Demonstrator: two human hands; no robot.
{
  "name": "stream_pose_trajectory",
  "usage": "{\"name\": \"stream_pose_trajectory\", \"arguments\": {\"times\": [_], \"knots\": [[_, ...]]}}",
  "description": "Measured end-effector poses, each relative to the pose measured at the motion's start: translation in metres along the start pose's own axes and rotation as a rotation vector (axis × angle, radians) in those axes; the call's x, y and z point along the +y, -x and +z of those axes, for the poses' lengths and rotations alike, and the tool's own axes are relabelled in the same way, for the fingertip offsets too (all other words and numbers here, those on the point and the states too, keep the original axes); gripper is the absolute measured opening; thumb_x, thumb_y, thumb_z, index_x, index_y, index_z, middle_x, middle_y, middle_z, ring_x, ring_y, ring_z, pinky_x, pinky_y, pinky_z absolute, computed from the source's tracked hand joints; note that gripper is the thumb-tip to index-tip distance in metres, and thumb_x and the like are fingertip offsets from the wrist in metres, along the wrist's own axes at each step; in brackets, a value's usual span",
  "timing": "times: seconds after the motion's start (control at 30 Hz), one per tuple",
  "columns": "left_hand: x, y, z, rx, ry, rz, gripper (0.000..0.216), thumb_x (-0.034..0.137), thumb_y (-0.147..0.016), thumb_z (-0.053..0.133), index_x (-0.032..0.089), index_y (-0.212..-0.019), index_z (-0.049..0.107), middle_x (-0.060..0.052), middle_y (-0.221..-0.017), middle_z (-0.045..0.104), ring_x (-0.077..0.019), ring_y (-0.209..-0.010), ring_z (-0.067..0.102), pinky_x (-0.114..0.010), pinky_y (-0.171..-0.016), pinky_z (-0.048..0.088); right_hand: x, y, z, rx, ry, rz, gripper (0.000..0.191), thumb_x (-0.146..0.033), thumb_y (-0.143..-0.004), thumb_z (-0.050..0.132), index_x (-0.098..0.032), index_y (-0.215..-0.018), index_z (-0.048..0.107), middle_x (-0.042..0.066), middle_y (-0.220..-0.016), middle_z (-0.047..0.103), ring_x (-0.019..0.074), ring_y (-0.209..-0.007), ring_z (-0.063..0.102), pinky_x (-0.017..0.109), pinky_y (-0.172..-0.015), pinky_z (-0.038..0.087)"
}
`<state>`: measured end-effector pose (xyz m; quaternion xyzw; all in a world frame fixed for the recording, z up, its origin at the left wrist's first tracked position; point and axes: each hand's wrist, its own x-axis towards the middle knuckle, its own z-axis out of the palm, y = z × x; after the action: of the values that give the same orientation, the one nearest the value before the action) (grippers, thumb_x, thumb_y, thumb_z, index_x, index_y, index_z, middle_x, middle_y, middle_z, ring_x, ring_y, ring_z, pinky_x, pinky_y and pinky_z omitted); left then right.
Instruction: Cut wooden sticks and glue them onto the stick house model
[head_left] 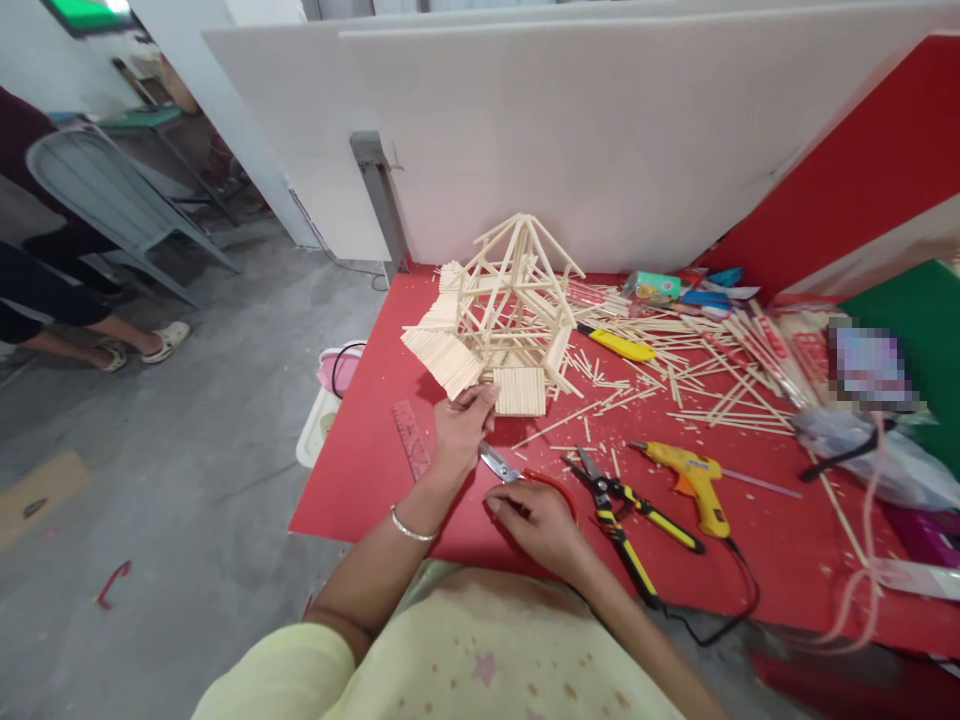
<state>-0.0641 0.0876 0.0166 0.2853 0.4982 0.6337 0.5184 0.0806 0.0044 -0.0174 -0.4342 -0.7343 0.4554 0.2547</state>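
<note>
A hexagon-like model frame (517, 290) built of thin wooden sticks stands on the red table, with slatted stick panels round its base. My left hand (463, 428) is closed at the model's near side, its fingertips pinching between the left slatted panel (442, 357) and the front slatted panel (520, 391). What exactly lies under those fingertips is hidden. My right hand (538, 522) rests close to the table edge with curled fingers, beside and partly over red-handled scissors (499, 463). Whether anything is inside its fingers does not show.
Black-and-yellow pliers (626, 515) and a yellow glue gun (694, 480) lie right of my hands. Loose sticks (712, 375), a yellow cutter knife (616, 343) and plastic packets crowd the back right. A red ruler (411, 440) lies left. White boards (600, 140) stand behind.
</note>
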Motion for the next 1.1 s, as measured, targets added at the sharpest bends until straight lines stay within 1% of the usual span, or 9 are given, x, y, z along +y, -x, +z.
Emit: {"name": "stream_pose_trajectory", "arguments": {"times": [0.3, 0.67, 0.73, 0.83, 0.9, 0.97, 1.03, 1.07, 1.1], "knots": [[0.003, 0.001, 0.001, 0.022, -0.004, -0.019, 0.040, 0.048, -0.062, 0.087, 0.014, -0.071, 0.068, 0.007, -0.046, 0.049, -0.0050, -0.037, 0.041, -0.019, -0.036, 0.022, 0.004, 0.003, 0.001, -0.017, -0.016, 0.005, 0.027, -0.033, -0.096, 0.051, -0.024, -0.088, 0.075, 0.003, -0.079, 0.074, 0.0168, -0.075, 0.064, 0.026, -0.071, 0.048], [-0.001, 0.000, 0.000, 0.007, 0.007, -0.006, 0.038, 0.046, -0.064, 0.087, 0.014, -0.072, 0.068, 0.007, -0.046, 0.049, -0.0048, -0.037, 0.041, -0.018, -0.035, 0.022, 0.003, 0.005, 0.001, -0.025, -0.010, 0.018, 0.027, -0.033, -0.096, 0.051, -0.024, -0.086, 0.074, 0.002, -0.079, 0.074, 0.0163, -0.076, 0.064, 0.025, -0.072, 0.047], [0.001, 0.000, 0.002, 0.009, 0.005, -0.006, 0.038, 0.046, -0.064, 0.087, 0.014, -0.072, 0.068, 0.006, -0.046, 0.049, -0.0049, -0.037, 0.041, -0.018, -0.035, 0.022, 0.002, 0.004, 0.001, -0.029, -0.009, 0.017, 0.027, -0.033, -0.096, 0.051, -0.024, -0.086, 0.074, 0.002, -0.079, 0.074, 0.0161, -0.076, 0.064, 0.025, -0.072, 0.047], [0.011, 0.003, 0.004, 0.021, -0.016, -0.020, 0.039, 0.048, -0.062, 0.087, 0.015, -0.070, 0.068, 0.006, -0.046, 0.048, -0.0051, -0.037, 0.040, -0.019, -0.036, 0.022, 0.000, 0.003, 0.001, -0.035, -0.019, 0.019, 0.025, -0.032, -0.097, 0.052, -0.024, -0.087, 0.074, 0.001, -0.081, 0.073, 0.0156, -0.077, 0.064, 0.025, -0.073, 0.047], [0.017, 0.010, 0.001, 0.025, -0.057, -0.034, 0.039, 0.049, -0.064, 0.086, 0.016, -0.069, 0.067, 0.006, -0.047, 0.048, -0.0053, -0.038, 0.039, -0.019, -0.037, 0.025, -0.002, 0.003, -0.004, -0.040, -0.019, 0.017, 0.025, -0.032, -0.097, 0.052, -0.024, -0.087, 0.074, 0.001, -0.083, 0.073, 0.0155, -0.078, 0.065, 0.025, -0.074, 0.047], [0.018, 0.022, -0.007, 0.047, -0.108, -0.004, 0.035, 0.050, -0.070, 0.081, 0.018, -0.069, 0.068, 0.005, -0.048, 0.049, -0.0063, -0.040, 0.040, -0.019, -0.039, 0.029, -0.004, 0.004, -0.015, -0.027, -0.013, 0.018, 0.026, -0.033, -0.097, 0.052, -0.024, -0.088, 0.074, 0.002, -0.085, 0.074, 0.0159, -0.079, 0.066, 0.025, -0.075, 0.048], [0.010, 0.035, -0.019, 0.044, -0.231, 0.067, 0.033, 0.048, -0.077, 0.076, 0.019, -0.067, 0.067, 0.003, -0.050, 0.051, -0.0080, -0.043, 0.043, -0.020, -0.043, 0.034, -0.003, 0.008, -0.031, 0.016, -0.004, 0.026, 0.027, -0.034, -0.098, 0.051, -0.024, -0.092, 0.075, 0.002, -0.089, 0.076, 0.0164, -0.081, 0.067, 0.026, -0.076, 0.049], [0.003, 0.041, -0.025, 0.010, -0.322, 0.102, 0.030, 0.046, -0.078, 0.076, 0.019, -0.067, 0.067, 0.002, -0.052, 0.053, -0.0095, -0.046, 0.046, -0.021, -0.045, 0.037, -0.002, 0.010, -0.041, 0.040, 0.006, 0.030, 0.027, -0.034, -0.098, 0.051, -0.024, -0.095, 0.076, 0.003, -0.093, 0.077, 0.0167, -0.082, 0.068, 0.026, -0.077, 0.049], [-0.006, 0.047, -0.029, -0.050, -0.412, 0.128, 0.027, 0.044, -0.079, 0.075, 0.019, -0.069, 0.069, 0.001, -0.055, 0.058, -0.0114, -0.051, 0.051, -0.022, -0.049, 0.040, 0.001, 0.013, -0.053, 0.063, 0.027, 0.034, 0.027, -0.035, -0.098, 0.051, -0.025, -0.097, 0.076, 0.003, -0.095, 0.077, 0.0171, -0.084, 0.068, 0.026, -0.078, 0.050]]}}
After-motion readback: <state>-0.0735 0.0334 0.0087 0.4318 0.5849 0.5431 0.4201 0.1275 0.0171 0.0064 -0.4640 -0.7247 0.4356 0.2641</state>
